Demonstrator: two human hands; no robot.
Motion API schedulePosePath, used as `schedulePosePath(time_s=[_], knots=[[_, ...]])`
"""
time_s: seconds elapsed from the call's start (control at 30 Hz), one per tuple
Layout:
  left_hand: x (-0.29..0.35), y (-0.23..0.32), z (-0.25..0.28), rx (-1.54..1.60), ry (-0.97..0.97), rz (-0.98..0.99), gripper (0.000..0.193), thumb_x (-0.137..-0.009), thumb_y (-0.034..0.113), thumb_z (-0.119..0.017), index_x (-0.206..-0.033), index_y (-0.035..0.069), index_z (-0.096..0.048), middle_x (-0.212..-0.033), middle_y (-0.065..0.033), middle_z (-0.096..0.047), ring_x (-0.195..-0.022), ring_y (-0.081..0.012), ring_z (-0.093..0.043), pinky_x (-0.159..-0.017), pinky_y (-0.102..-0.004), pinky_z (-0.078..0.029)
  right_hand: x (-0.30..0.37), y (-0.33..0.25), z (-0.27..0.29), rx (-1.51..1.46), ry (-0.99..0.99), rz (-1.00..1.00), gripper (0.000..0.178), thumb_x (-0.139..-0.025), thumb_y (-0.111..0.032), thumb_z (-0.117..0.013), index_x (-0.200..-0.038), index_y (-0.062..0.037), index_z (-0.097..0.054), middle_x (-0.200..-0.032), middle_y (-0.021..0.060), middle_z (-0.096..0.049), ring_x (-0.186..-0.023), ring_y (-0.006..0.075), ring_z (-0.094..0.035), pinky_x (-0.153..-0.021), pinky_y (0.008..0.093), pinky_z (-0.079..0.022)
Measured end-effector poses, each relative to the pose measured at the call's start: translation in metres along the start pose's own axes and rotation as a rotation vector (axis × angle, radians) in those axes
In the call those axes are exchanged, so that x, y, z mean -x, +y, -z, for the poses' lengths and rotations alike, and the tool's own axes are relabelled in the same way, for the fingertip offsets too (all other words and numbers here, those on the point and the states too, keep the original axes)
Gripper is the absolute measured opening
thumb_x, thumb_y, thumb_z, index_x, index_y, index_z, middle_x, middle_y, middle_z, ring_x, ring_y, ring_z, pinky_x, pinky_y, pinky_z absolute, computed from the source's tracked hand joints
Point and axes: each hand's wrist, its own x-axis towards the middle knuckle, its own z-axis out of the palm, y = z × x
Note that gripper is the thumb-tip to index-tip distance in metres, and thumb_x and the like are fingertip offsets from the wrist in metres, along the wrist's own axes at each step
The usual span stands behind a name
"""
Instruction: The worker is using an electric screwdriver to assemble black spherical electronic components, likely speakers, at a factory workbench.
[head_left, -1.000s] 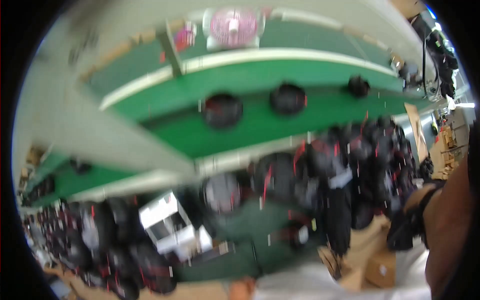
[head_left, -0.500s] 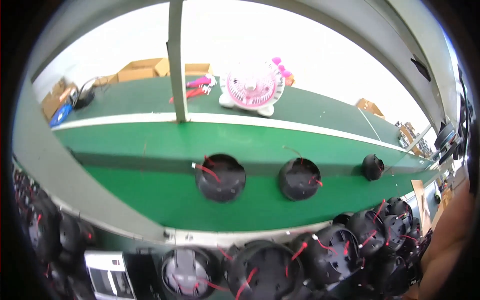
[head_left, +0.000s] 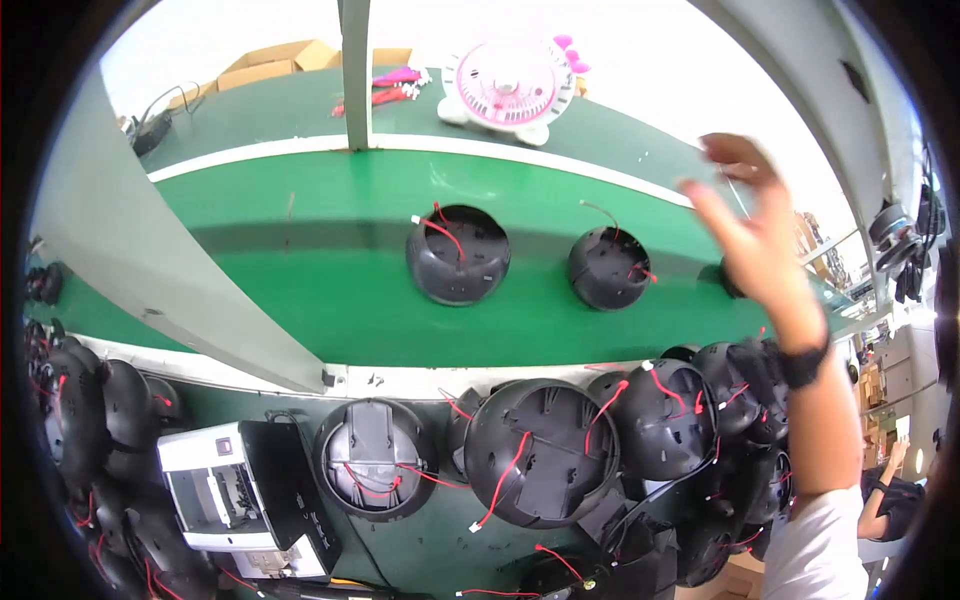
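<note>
My right hand [head_left: 750,215] reaches up over the right side of the green conveyor belt [head_left: 370,330], thumb and fingers apart and holding nothing. A black band circles its wrist. Close behind the hand, a black round housing [head_left: 732,280] is mostly covered by it. Two more black bowl-shaped housings with red wires, a larger one [head_left: 455,275] and a smaller one [head_left: 603,285], sit on the belt to the left. My left hand is not in view.
Black housings [head_left: 545,490] with red wires crowd the near bench, beside a white and black machine [head_left: 215,490]. A pink and white fan [head_left: 505,85] stands on the far shelf. A grey post [head_left: 356,80] rises there. Another person [head_left: 890,500] is at far right.
My right arm has come up from the right edge, and the hand now hangs over the belt. The view has tilted down, showing more of the near bench.
</note>
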Motion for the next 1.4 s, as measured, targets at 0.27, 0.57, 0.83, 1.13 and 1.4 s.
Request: schedulePosePath(time_s=[0.27,0.57,0.83,1.13,1.4], knots=[[0.051,0.015,0.076,-0.060,-0.031,-0.005,0.047,-0.093,0.041,-0.066,-0.124,0.005,-0.066,-0.115,-0.0218,-0.070,-0.106,-0.0349,-0.069,-0.091,-0.0446,-0.052,0.044,0.101,-0.143,-0.008,-0.733,-0.630,0.141,-0.055,-0.074,-0.088,-0.157,0.0043,-0.031,-0.153,0.0305,-0.045,-0.141,0.0432,-0.047,-0.116,0.0468,-0.042],[0.113,0.034,0.125,-0.062,-0.079,0.071,0.052,-0.097,0.042,-0.062,-0.132,0.004,-0.064,-0.124,-0.0228,-0.069,-0.113,-0.0357,-0.068,-0.096,-0.0443,-0.052,0.033,0.072,-0.119,-0.027,-0.567,-0.060,0.122,-0.045,-0.042,-0.097,-0.150,-0.0130,-0.041,-0.143,0.0224,-0.046,-0.132,0.0442,-0.050,-0.113,0.0489,-0.044],[0.148,0.094,0.187,0.137,-0.425,-0.096,0.046,-0.102,0.039,-0.055,-0.130,0.005,-0.067,-0.124,-0.0266,-0.068,-0.109,-0.0426,-0.068,-0.094,-0.0462,-0.054,0.011,-0.057,-0.016,-0.263,-0.290,0.443,0.120,-0.044,-0.030,-0.100,-0.148,-0.0153,-0.044,-0.149,0.0266,-0.039,-0.139,0.0473,-0.043,-0.115,0.0517,-0.041],[0.056,0.253,0.238,0.595,0.545,-0.764,0.157,-0.058,0.041,-0.103,-0.163,0.005,0.008,-0.165,-0.0239,-0.019,-0.154,-0.0402,-0.025,-0.121,-0.0504,-0.034,0.096,-0.232,0.051,-0.525,-0.262,0.386,0.120,-0.052,-0.040,-0.102,-0.150,-0.0086,-0.041,-0.148,0.0323,-0.035,-0.136,0.0497,-0.043,-0.109,0.0541,-0.044],[0.037,0.236,0.216,0.405,0.924,-0.910,0.128,-0.066,0.025,-0.099,-0.159,-0.001,-0.014,-0.153,-0.0246,-0.040,-0.138,-0.0312,-0.052,-0.110,-0.0420,-0.048,0.132,-0.261,0.038,-0.543,-0.258,0.402,0.123,-0.053,-0.038,-0.102,-0.153,-0.0080,-0.036,-0.148,0.0338,-0.032,-0.136,0.0506,-0.041,-0.110,0.0557,-0.042]])
